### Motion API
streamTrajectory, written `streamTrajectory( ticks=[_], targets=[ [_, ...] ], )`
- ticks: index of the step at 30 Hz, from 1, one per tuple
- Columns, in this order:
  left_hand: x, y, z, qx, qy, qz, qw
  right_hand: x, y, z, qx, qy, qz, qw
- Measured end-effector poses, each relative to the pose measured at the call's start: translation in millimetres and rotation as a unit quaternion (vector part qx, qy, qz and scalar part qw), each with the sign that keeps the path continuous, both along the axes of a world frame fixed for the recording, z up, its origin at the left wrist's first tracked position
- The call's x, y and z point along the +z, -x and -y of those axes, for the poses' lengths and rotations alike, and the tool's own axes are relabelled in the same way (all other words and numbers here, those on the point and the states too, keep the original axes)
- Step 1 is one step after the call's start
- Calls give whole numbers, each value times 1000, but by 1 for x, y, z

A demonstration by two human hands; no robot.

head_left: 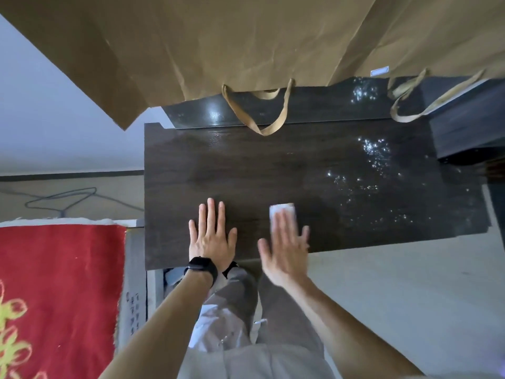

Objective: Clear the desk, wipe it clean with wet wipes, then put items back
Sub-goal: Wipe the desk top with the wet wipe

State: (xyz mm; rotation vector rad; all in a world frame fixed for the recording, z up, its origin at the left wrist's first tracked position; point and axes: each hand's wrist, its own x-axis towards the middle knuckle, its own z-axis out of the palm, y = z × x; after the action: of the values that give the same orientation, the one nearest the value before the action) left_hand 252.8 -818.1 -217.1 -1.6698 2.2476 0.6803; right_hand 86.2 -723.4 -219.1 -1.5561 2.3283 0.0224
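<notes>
The left hand (211,237) lies flat on the dark desk (259,165). The right hand (284,247) (a bit blurry) presses a wet wipe (281,209) down. Both have straight fingers.

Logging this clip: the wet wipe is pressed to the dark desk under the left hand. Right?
No. The head view shows the wet wipe pressed to the dark desk under the right hand; the left hand lies flat on the desk, bare.
</notes>
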Motion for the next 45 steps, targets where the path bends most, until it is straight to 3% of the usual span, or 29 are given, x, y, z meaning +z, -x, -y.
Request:
streamTrajectory(
  ticks=[2, 4, 6, 8, 12, 14, 16, 19, 21, 25, 27, 29, 31, 35, 37, 42, 45],
  targets=[
    [1, 0, 0, 5, -7, -2, 1000, 2, -18, 4, 122, 13, 41, 992],
    [2, 1, 2, 7, -8, -3, 1000, -1, 2, 6, 169, 29, 42, 984],
    [5, 5, 1, 12, -3, 3, 1000, -6, 46, 2, 101, 23, 4, 995],
    [6, 13, 0, 35, -1, 4, 999, -9, 102, 1, -41, -10, -29, 999],
    [9, 42, 8, 35, -5, -23, 999, -5, 141, 8, -222, -15, -4, 975],
    [9, 60, 14, 35, -21, -27, 999, -3, 105, 9, -164, -5, -15, 986],
    [8, 72, 17, 56, -39, -12, 998, -1, 62, 4, 15, 15, 4, 1000],
    [6, 74, 18, 58, -61, 12, 996, -1, 65, 22, 192, 50, 44, 979],
    [8, 74, 20, 55, -76, 26, 995, -7, 104, 44, 162, 45, 17, 986],
    [12, 79, 21, 63, -89, 41, 993, -12, 188, 54, -61, -8, -17, 998],
    [13, 81, 21, 69, -84, 45, 993, -7, 189, 46, -114, -6, -9, 993],
    [12, 82, 20, 79, -78, 47, 993, -2, 160, 41, -64, 4, -6, 998],
    [11, 84, 19, 87, -72, 46, 992, -5, 126, 45, 69, 8, 6, 998],
    [10, 86, 19, 98, -73, 62, 991, -9, 124, 103, 228, 37, 31, 972],
    [12, 88, 19, 101, -74, 64, 990, -11, 150, 115, 215, 29, 12, 976],
    [14, 88, 20, 107, -71, 52, 990, -8, 186, 76, 32, -1, -4, 999],
    [13, 89, 20, 116, -67, 53, 990, -6, 151, 71, 114, 6, -9, 993]
  ],
)
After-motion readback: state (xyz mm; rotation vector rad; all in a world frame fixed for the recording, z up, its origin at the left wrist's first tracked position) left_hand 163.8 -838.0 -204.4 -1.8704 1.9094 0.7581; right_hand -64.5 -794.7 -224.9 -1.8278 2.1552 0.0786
